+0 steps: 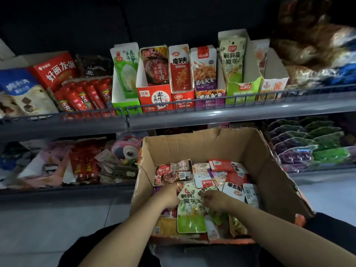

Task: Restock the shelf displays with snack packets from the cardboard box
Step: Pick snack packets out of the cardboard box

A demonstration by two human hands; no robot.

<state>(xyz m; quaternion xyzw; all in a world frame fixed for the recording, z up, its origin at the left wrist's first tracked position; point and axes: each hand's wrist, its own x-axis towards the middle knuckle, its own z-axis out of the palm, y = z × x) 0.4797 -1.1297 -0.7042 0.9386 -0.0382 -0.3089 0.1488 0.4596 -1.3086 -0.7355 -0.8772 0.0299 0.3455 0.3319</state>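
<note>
An open cardboard box (210, 145) sits in front of me, below the shelf, with several loose snack packets in it. My left hand (169, 197) grips the left edge of a green-and-white packet (189, 214) lying on top of the pile. My right hand (216, 202) curls its fingers on a second green-and-white packet (216, 218) just to the right of it. On the upper shelf stand open display boxes; the green display box (241, 89) holds matching green-and-white packets. Beside it are a purple display box (210, 96) and a red display box (154, 97).
A grey wire rail (221, 100) runs along the upper shelf's front. Red sausage sticks (84, 97) and large bags fill its left side. The lower shelf holds toys (125, 151) on the left and green and purple bags (312, 147) on the right. Grey floor lies at the left.
</note>
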